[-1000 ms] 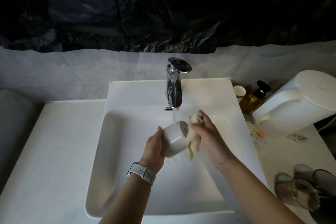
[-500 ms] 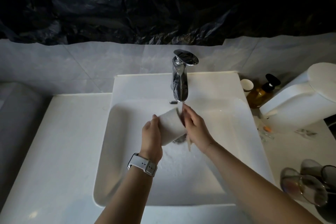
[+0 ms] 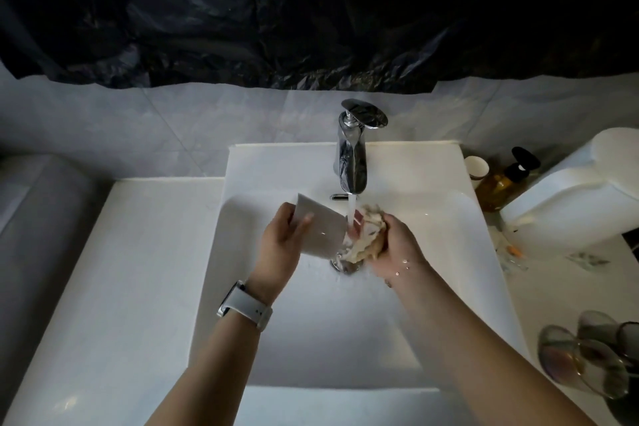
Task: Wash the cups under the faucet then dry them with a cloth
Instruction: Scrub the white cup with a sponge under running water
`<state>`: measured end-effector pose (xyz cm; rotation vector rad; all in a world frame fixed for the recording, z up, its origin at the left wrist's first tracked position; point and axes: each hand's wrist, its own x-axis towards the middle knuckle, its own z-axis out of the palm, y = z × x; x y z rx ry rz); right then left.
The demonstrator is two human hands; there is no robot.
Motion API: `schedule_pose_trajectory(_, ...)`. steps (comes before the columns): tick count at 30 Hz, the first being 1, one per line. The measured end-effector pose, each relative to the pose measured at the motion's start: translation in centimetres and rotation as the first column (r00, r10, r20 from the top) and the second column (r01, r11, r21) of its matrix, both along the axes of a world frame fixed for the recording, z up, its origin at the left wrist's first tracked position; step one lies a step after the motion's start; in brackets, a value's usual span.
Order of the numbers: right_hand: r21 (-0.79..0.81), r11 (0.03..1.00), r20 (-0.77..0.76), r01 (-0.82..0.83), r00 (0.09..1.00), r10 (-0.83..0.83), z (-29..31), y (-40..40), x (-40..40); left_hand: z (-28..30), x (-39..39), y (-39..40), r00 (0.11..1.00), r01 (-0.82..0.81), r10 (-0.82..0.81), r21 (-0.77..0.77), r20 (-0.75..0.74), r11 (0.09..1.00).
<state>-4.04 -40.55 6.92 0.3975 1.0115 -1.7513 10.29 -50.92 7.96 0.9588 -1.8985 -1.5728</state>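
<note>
Over the white sink [image 3: 242, 287], both hands are working just under the faucet [image 3: 352, 152]; water is running in a steady stream [image 3: 352, 214] and falling between cup and cloth, down toward the drain [image 3: 345, 264]; left hand [image 3: 281, 245], wrist wearing a pale watch [image 3: 247, 304], is gripping the white cup [image 3: 320, 230], thumb lying across its wall and fingers curled behind; cup is being held tilted on its side, base up toward the back left, mouth turned down and right toward the stream; right hand [image 3: 397, 242] is bunching a wet cream cloth [image 3: 366, 235] in curled fingers, right at the cup's mouth.

Compared with half a second ago, the cloth is now showing plainly outside the cup, wadded in the right fist, where before that hand was pressing flat against the mouth with little cloth visible; the cup's mouth is dipping lower and the stream is striking at the rim rather than the wall; a second ago the cloth was hanging looser beside the mouth.

Reading of it: scrubbing is giving way to rinsing, or the cloth itself is being wetted; cannot tell whether the inside is clean, since the mouth is facing away; drying is not yet begun.

On the counter at right, several dark-tinted glasses [image 3: 584, 356] are lying together, apparently waiting; a small cup [image 3: 476, 166], an amber pump bottle [image 3: 501, 183] and a large white jug [image 3: 570, 197] are standing near the back corner.
</note>
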Motion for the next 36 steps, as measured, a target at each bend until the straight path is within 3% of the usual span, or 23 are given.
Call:
schedule_pose_trajectory(2,-0.016,1.000,0.143,0.001,0.990,0.002,-0.9,0.8,-0.2,0.1,0.8,-0.8,0.982,0.133,-0.085,-0.297,0.169,0.945)
schedule_pose_trajectory(5,-0.018,0.999,0.195,-0.039,0.980,0.042,-0.9,2.4,0.2,0.5,2.1,-0.9,0.934,0.323,-0.097,-0.698,0.343,0.639)
schedule_pose_trajectory(7,-0.092,0.993,0.258,-0.071,0.962,0.093,-1.0,3.4,0.3,0.4,2.9,-1.1,0.887,0.455,-0.162,-0.764,0.432,0.457)
schedule_pose_trajectory(9,-0.225,0.966,0.372,-0.127,0.905,0.205,-1.8,4.4,0.0,-0.2,3.7,-0.9,0.846,0.533,-0.189,-0.769,0.499,0.354)
schedule_pose_trajectory(10,-0.267,0.954,0.409,-0.138,0.880,0.242,-2.0,4.8,-0.1,-0.6,4.1,-0.7,0.848,0.529,-0.189,-0.769,0.495,0.359)
schedule_pose_trajectory(11,-0.297,0.944,0.424,-0.140,0.867,0.262,-2.6,5.3,-0.2,-1.1,4.4,-0.5,0.868,0.492,-0.179,-0.756,0.463,0.432)
schedule_pose_trajectory(12,-0.331,0.933,0.434,-0.139,0.856,0.281,-2.8,5.6,-0.2,-1.1,4.6,0.0,0.896,0.424,-0.170,-0.680,0.410,0.597)
schedule_pose_trajectory(14,-0.370,0.923,0.444,-0.102,0.853,0.273,-3.3,6.4,-0.1,-0.4,4.6,1.5,0.966,0.176,-0.087,-0.376,0.242,0.910)
schedule_pose_trajectory(15,-0.374,0.925,0.441,-0.071,0.863,0.245,-3.5,6.6,-0.2,-0.5,4.8,1.9,0.983,0.051,-0.024,-0.146,0.180,0.988)
schedule_pose_trajectory(16,-0.378,0.924,0.427,-0.054,0.875,0.226,-3.5,6.8,-0.3,-1.0,5.0,1.9,0.985,-0.050,0.049,0.004,0.164,0.999)
schedule_pose_trajectory(18,-0.376,0.923,0.402,-0.077,0.884,0.238,-2.9,6.8,-0.4,-0.7,5.4,2.6,0.988,-0.145,0.115,0.356,0.105,0.923)
schedule_pose_trajectory(20,-0.347,0.925,0.398,-0.154,0.869,0.293,-3.1,6.5,-0.8,-0.2,4.7,3.0,0.963,-0.182,0.268,0.730,-0.002,0.659)
schedule_pose_trajectory(21,-0.356,0.910,0.401,-0.213,0.845,0.355,-2.8,6.3,-0.8,0.0,4.4,3.2,0.930,-0.192,0.366,0.841,-0.007,0.506)
schedule_pose_trajectory(22,-0.310,0.915,0.380,-0.258,0.849,0.368,-2.7,6.2,-0.6,0.4,4.2,3.2,0.901,-0.171,0.434,0.928,0.011,0.332)
schedule_pose_trajectory(23,-0.250,0.919,0.335,-0.304,0.864,0.377,-2.6,6.0,-0.4,0.9,3.9,3.4,0.890,-0.161,0.454,0.961,0.043,0.223)
schedule_pose_trajectory(25,0.007,0.955,0.272,-0.296,0.920,0.283,-2.7,5.7,-0.5,1.2,3.8,3.3,0.875,-0.157,0.474,0.985,0.103,0.076)
schedule_pose_trajectory(27,0.103,0.966,0.239,-0.238,0.948,0.209,-1.9,5.5,-0.2,1.1,4.1,2.8,0.858,-0.126,0.495,0.990,0.139,-0.059)
schedule_pose_trajectory(32,0.135,0.983,0.233,-0.124,0.968,0.090,-1.3,5.5,0.2,1.3,4.4,2.6,0.860,-0.118,0.489,0.989,0.149,-0.093)
schedule_pose_trajectory(34,0.105,0.988,0.246,-0.115,0.965,0.087,-1.3,5.5,0.2,1.8,4.4,2.4,0.848,-0.093,0.527,0.995,0.061,0.035)
schedule_pose_trajectory(35,0.096,0.988,0.239,-0.122,0.966,0.096,-1.3,5.5,0.2,2.1,4.3,2.1,0.836,-0.047,0.547,0.986,-0.048,0.159)
schedule_pose_trajectory(36,0.105,0.985,0.219,-0.135,0.970,0.109,-1.3,5.5,0.2,2.4,4.4,1.6,0.832,-0.053,0.534,0.936,-0.151,0.348)
